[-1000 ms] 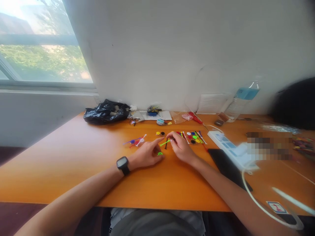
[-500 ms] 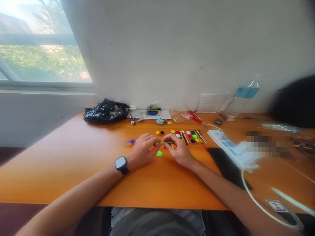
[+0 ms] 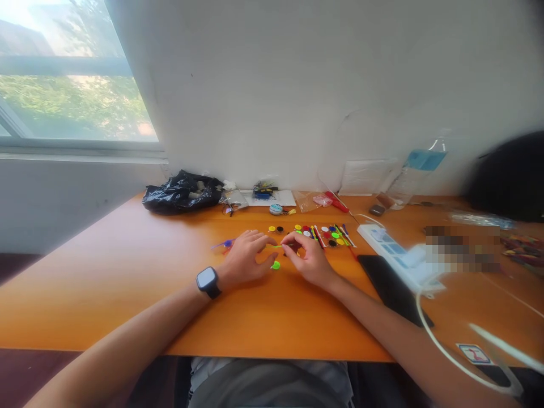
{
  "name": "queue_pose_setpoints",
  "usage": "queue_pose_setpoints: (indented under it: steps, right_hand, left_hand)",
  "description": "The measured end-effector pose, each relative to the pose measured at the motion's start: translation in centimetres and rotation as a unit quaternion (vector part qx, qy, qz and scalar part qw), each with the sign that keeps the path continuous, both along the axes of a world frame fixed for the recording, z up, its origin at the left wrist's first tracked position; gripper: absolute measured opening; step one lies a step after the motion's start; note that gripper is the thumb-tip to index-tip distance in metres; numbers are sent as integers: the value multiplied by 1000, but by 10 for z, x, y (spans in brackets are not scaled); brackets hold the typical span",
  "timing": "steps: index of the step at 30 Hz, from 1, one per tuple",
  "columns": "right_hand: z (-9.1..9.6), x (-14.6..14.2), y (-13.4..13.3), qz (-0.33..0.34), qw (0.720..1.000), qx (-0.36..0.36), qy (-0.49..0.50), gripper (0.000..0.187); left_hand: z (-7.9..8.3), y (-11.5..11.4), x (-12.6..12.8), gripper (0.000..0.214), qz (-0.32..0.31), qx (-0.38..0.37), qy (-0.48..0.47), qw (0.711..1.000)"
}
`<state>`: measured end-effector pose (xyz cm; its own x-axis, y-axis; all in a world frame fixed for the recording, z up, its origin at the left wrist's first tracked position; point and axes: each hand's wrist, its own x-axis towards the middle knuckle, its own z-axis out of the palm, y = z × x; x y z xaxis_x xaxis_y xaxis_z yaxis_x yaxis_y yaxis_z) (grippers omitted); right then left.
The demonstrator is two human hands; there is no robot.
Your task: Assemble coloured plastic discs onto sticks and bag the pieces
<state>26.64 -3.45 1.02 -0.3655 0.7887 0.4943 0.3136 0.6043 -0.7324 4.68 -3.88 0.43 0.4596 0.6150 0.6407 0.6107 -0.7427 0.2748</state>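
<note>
At the left, a black plastic bag [image 3: 182, 193] sits at the back of the worktop [image 3: 127, 283], probably to stay out of the way. Nearer, a blue disc [image 3: 228, 243] lies beside the left hand [image 3: 246, 256], whose thumb and forefinger stand parted near the free end of a light green stick [image 3: 277, 246] (whether a fingertip brushes it, I cannot tell). A bright green disc [image 3: 276, 265] rests just beside that thumb, likely kept within reach. The right hand [image 3: 306, 256] pinches the stick, presumably gripping it there to leave its tip exposed. Farther right, coloured discs [image 3: 332, 243] and thin sticks [image 3: 349, 234] lie grouped, apparently for easy picking, beside a white power strip [image 3: 382, 242].
</note>
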Motion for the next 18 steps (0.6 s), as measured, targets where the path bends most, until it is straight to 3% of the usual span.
queue_pose_setpoints:
  steps: [10,18]
  right_hand:
    - [-2,1,0,7,999,7,-31,4]
    - [-9,3,1,37,993,-44,-106,7]
  left_hand:
    - [2,1,0,14,-19,-16,17,1000]
    - [1,2,-4,11,-79,-41,44,995]
